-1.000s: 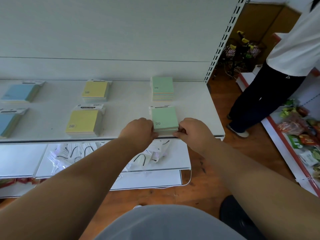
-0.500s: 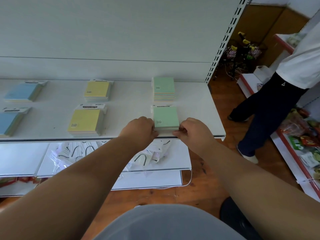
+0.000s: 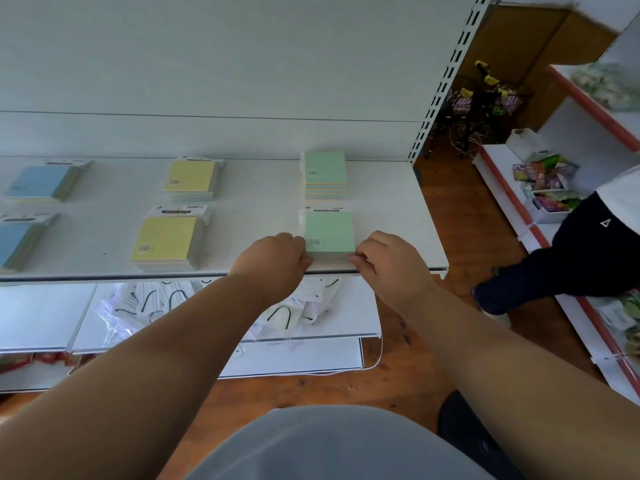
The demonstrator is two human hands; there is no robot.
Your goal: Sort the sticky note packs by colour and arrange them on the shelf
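Both hands were at the front edge of the white shelf [image 3: 398,216], near its right end. The left hand [image 3: 277,261] was curled, fingertips pinching the left near corner of the front green pack [image 3: 329,233]. The right hand [image 3: 388,261] was curled the same way, fingertips pressed to that pack's right near corner. So the pack sat gripped between the two hands, flat on the shelf, its near side almost at the front edge.

Straight behind it, against the back edge, stood the rear green stack [image 3: 325,174], apart from the front one. A small label showed at the lower left of each green top, too small to read. A dark header strip ran along the far side of the front green pack, its writing blurred.

Towards the middle of the shelf lay the front yellow pack [image 3: 166,239], its black header reading "STICKY NOTE", and behind it the rear yellow pack [image 3: 190,180]. At the left end were the front blue pack [image 3: 17,242] and the rear blue pack [image 3: 41,181], headers unreadable.

On the lower shelf [image 3: 41,313] lay clear bags of white items [image 3: 166,303]. Another person [image 3: 581,258] stood on the wooden floor to the right.
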